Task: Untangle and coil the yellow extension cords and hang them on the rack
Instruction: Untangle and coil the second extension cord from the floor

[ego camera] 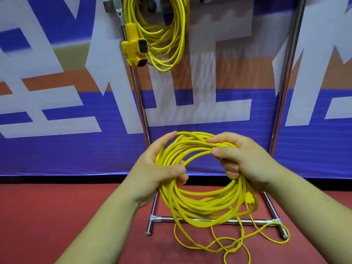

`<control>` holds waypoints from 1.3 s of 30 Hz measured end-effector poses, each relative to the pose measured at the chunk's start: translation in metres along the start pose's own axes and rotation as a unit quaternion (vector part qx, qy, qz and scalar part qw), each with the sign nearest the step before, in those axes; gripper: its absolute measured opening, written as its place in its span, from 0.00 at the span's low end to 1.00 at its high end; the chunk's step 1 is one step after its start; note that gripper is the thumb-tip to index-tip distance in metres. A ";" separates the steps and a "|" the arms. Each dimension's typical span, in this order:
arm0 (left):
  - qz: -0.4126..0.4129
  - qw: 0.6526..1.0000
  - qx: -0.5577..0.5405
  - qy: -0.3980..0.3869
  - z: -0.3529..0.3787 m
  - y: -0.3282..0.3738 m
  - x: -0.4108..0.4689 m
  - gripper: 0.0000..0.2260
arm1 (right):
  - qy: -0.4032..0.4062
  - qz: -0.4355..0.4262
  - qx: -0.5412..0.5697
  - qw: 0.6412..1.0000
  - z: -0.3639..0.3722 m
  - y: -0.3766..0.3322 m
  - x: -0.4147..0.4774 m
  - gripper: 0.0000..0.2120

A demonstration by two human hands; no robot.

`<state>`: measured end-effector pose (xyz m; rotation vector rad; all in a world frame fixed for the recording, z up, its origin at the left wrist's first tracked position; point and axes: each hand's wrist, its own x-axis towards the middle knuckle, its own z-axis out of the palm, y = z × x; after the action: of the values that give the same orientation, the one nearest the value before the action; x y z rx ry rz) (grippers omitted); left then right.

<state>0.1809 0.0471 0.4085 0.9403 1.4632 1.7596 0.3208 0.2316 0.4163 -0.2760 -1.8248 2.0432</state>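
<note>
Yellow extension cord (200,202), glossy and thin, is gathered into a roughly round coil of many loops held up in front of the person, above the red floor (57,216) and just before the foot of the rack (138,103). The loops lie unevenly, some tight together and some sagging wider at the bottom. The left hand (158,168) grips the coil's left side, its lower fingers curled round the bundle and its index finger stretched up along the top loops. The right hand (242,161) holds the upper right side, thumb and forefinger pinching a few strands while the other fingers curl through the ring. Just below that hand a yellow plug (249,199) hangs against the loops. An uncoiled tail (238,242) trails off the bottom and lies in loose, crossing curves on the floor, over the rack's low crossbar and round its right foot. High on the rack a second coil (167,35) of the same cord hangs in long loops, its yellow socket block (136,48) dangling beside the left upright. Behind stands a blue, white and orange banner (57,92).
</note>
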 end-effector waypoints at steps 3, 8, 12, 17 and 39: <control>0.021 0.995 0.091 0.023 0.005 -0.001 -0.002 0.41 | -0.005 0.006 -0.012 1.000 -0.002 0.002 0.000 0.12; 0.002 0.987 0.142 0.075 0.004 -0.006 -0.002 0.54 | -0.003 0.000 0.002 1.000 -0.005 0.006 -0.001 0.12; 0.009 0.969 0.231 0.091 0.003 -0.011 0.002 0.51 | -0.004 -0.018 -0.014 1.000 -0.007 0.011 -0.001 0.13; 0.039 0.962 0.243 0.115 0.006 -0.017 0.003 0.31 | -0.015 -0.032 -0.020 0.999 -0.008 0.016 -0.002 0.13; 0.063 0.981 0.185 0.021 0.002 -0.006 -0.004 0.38 | -0.104 -0.009 -0.034 0.994 -0.013 0.018 -0.007 0.14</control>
<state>0.1848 0.0459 0.4025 1.2116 1.8337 1.6305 0.3298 0.2388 0.3964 -0.0647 -2.0132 2.0675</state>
